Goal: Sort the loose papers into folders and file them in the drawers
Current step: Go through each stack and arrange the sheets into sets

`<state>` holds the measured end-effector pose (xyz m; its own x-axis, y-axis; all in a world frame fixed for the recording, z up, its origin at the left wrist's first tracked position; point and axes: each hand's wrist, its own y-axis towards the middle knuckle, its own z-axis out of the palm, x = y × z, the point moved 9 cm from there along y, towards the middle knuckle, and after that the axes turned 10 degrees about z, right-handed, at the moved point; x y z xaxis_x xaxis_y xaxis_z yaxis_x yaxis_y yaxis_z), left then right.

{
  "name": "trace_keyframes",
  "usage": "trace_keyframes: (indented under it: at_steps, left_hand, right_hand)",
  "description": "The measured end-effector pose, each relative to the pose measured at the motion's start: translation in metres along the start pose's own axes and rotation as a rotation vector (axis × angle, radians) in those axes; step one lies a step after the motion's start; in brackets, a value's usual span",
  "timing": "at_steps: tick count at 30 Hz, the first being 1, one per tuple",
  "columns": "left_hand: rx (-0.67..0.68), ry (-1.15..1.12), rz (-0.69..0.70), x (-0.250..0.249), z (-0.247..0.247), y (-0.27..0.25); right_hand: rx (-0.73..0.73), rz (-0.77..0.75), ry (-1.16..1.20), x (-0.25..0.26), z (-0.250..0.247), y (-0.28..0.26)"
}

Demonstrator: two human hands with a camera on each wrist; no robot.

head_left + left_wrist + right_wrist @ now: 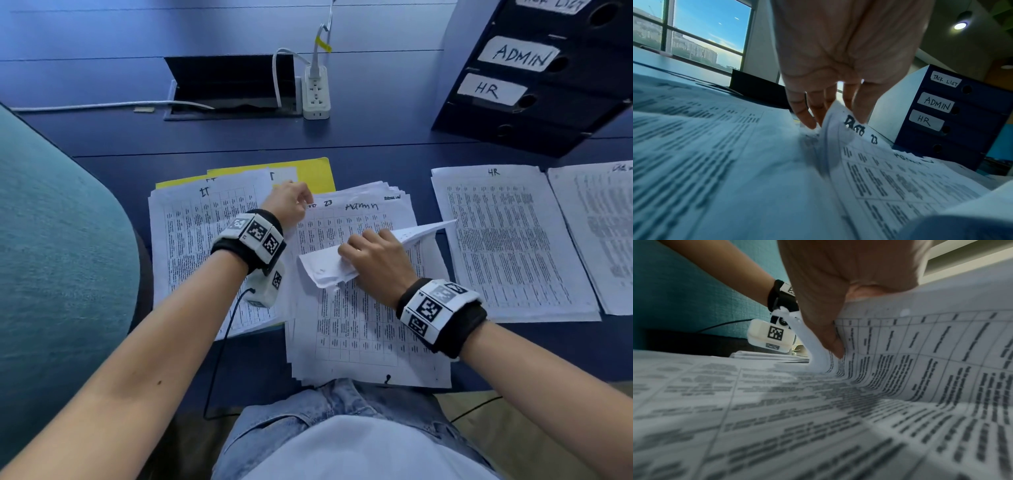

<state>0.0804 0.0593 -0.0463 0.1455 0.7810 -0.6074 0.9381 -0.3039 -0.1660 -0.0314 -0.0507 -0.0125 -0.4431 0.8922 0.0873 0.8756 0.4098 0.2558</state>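
A loose stack of printed sheets (363, 329) headed "Admin" lies in front of me on the blue table. My left hand (306, 202) pinches the top sheet's upper left corner (840, 113) between thumb and fingers. My right hand (363, 246) grips a few curled-up sheets (424, 229) lifted off the middle of the stack, with the thumb pressed on their printed side (920, 353). A pile marked "IT" (191, 226) rests on a yellow folder (318, 171) at the left. An "HR" pile (507, 240) lies at the right. The dark drawer unit (548, 113) stands at the back right.
Another paper pile (603, 233) lies at the far right edge. A white power strip (317, 92) and an open cable hatch (233, 85) sit behind the papers. A teal chair (51, 240) stands at my left. The drawers carry labels TASK LIST, ADMIN and HR (926, 121).
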Motion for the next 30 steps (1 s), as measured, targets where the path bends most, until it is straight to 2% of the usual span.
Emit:
trace_keyframes:
  at_steps: [5, 9, 11, 15, 21, 25, 30]
  left_hand:
    - [0.036, -0.121, 0.015, -0.003, 0.004, -0.004]
    - [0.089, -0.436, -0.066, 0.007, 0.011, -0.005]
    - [0.126, -0.556, -0.093, 0.011, 0.015, -0.006]
    - [0.188, -0.569, -0.102, 0.011, 0.021, -0.01]
    - [0.112, -0.612, -0.178, 0.027, 0.018, -0.009]
    - [0.015, -0.783, -0.272, 0.027, 0.011, -0.012]
    - [0.102, -0.746, -0.106, 0.016, 0.013, -0.009]
  right_hand:
    - [-0.014, 0.053, 0.05, -0.009, -0.006, 0.015]
    - [0.058, 0.087, 0.057, -0.014, -0.004, 0.026]
    - [0.078, 0.063, 0.067, -0.014, -0.003, 0.03]
    - [0.059, -0.077, 0.127, -0.01, -0.004, 0.031]
    - [-0.122, -0.181, 0.109, -0.001, -0.015, 0.012]
    - [-0.106, -0.126, 0.19, 0.006, -0.016, 0.0]
    - [-0.094, -0.089, 0.018, 0.015, -0.01, -0.004]
